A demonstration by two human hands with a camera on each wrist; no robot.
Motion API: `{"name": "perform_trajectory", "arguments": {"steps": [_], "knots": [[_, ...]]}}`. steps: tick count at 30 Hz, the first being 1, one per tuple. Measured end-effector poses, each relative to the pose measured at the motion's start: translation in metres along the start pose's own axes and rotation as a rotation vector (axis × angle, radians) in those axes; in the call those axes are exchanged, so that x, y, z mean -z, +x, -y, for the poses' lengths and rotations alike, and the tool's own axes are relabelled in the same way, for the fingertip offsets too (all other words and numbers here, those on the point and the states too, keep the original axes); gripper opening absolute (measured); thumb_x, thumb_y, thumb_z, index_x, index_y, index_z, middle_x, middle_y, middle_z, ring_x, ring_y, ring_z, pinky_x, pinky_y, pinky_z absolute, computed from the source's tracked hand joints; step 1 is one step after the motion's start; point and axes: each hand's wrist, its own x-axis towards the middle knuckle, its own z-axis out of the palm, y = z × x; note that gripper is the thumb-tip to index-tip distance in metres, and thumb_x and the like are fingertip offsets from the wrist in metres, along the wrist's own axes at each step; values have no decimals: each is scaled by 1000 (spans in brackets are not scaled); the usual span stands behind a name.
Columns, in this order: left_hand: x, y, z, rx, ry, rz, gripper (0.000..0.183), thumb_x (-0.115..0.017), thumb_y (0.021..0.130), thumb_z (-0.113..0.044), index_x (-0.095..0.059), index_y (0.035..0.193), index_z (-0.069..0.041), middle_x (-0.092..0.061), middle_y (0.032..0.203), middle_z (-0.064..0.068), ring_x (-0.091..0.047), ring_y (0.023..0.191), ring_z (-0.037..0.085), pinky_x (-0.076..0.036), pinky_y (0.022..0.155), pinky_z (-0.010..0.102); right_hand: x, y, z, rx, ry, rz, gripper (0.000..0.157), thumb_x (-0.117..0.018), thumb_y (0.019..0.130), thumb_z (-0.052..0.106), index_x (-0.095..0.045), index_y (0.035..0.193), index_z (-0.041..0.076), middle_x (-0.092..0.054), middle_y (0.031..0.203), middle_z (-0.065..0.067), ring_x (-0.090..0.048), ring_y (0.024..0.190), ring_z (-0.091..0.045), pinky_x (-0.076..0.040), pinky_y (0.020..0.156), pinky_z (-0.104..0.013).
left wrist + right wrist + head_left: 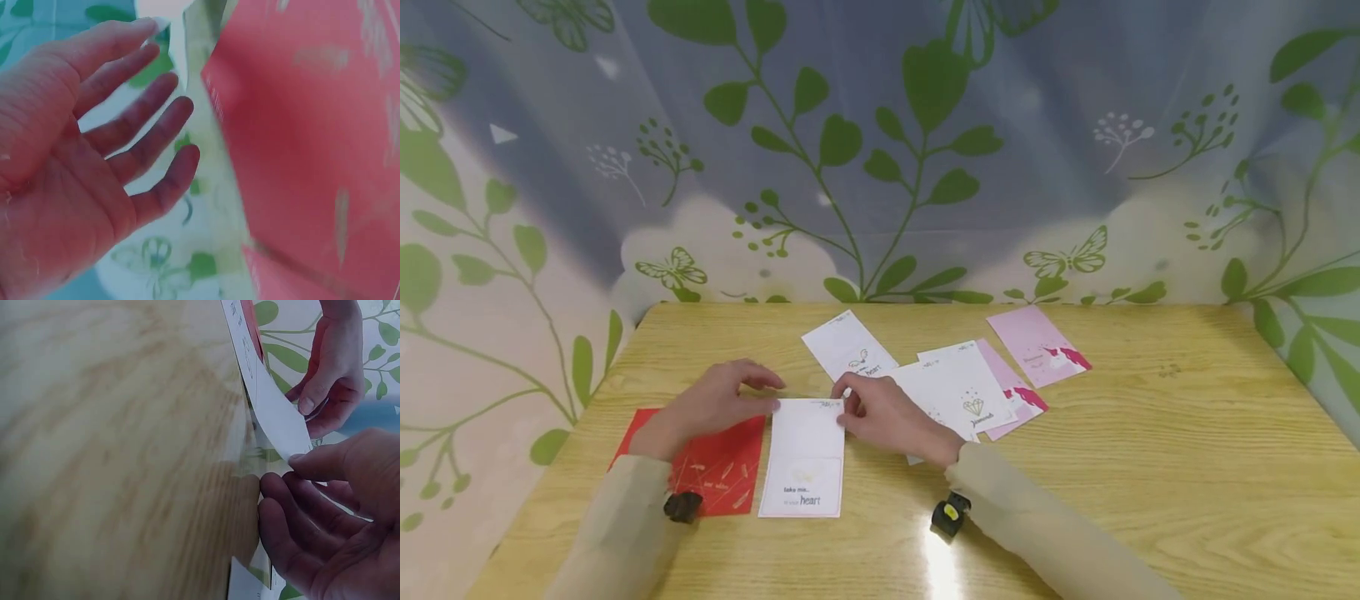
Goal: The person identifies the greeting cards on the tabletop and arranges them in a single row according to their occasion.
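Note:
A white greeting card (805, 442), with "take me... heart" printed near its lower edge and a fold line across its middle, lies upright before me. My right hand (876, 408) pinches its top right corner between thumb and forefinger; in the right wrist view the card (275, 415) curves upward there. At the top left corner is my left hand (718, 404), its thumb touching the card and its other fingers loosely spread in the left wrist view. Under the left forearm lies a red card (722, 467) with gold markings.
Beyond my right hand, white cards (958, 387) overlap one another and a pink unicorn card (1000, 392). Another pink card (1037, 342) lies further back, and a white card (850, 346) sits behind the hands. A patterned curtain (880, 167) hangs at the wooden table's (1150, 467) far edge.

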Motion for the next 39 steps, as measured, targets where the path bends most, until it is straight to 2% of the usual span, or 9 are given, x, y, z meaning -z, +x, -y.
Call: {"name": "perform_trajectory", "arguments": {"steps": [4,8,12,18,26,30,33,37,39], "knots": [[14,-12,15,40,94,-33,27,-75,91,-24,-72,113,-8,-70,111,12,-64,102,29,-56,89,49,0,-1,3,-38,-19,6,16,-67,92,9,-63,107,11,-65,80,3,-55,67,-8,-45,63,-22],[22,-27,30,73,152,15,28,-81,86,-21,-71,106,-5,-70,100,13,-63,90,26,-55,81,45,1,-2,5,-63,-31,19,16,-68,91,9,-63,106,11,-64,78,4,-55,66,-8,-45,62,-22],[17,-34,41,101,155,66,33,-84,83,-19,-71,110,-7,-70,104,12,-62,93,26,-55,83,46,0,-3,5,-68,-55,23,19,-68,91,9,-63,110,11,-64,78,5,-54,65,-8,-44,61,-22],[9,-38,45,122,157,39,38,-85,81,-18,-71,114,-10,-67,111,13,-61,101,30,-55,87,52,-4,-3,6,-79,-84,26,21,-69,91,11,-64,111,11,-62,77,6,-53,64,-7,-43,60,-21],[10,-43,49,122,146,45,39,-86,80,-18,-71,116,-12,-65,113,11,-59,100,24,-55,84,46,-5,-2,8,-83,-92,27,20,-69,90,12,-64,109,12,-61,77,6,-53,66,-8,-43,62,-22],[12,-44,47,123,146,57,40,-86,80,-20,-70,117,-11,-65,114,12,-59,102,25,-56,84,46,-6,-2,9,-87,-101,27,20,-69,90,12,-64,109,12,-62,77,7,-54,66,-8,-44,62,-22],[14,-42,39,112,138,39,38,-84,82,-20,-70,116,-10,-65,113,12,-61,101,25,-57,84,46,-6,-2,9,-90,-105,27,21,-69,90,12,-64,110,12,-63,78,6,-54,66,-7,-44,62,-22],[12,-33,21,47,112,-11,33,-81,87,-20,-70,116,-8,-67,109,11,-64,97,23,-58,82,41,-6,-1,9,-98,-103,29,21,-70,89,12,-65,109,12,-64,79,6,-55,67,-8,-45,63,-22],[8,-26,11,-1,102,-9,32,-79,88,-20,-71,116,-8,-66,108,10,-64,96,23,-58,83,40,-6,0,9,-105,-105,33,21,-70,89,12,-65,109,12,-64,78,6,-55,67,-8,-44,63,-22]]}}
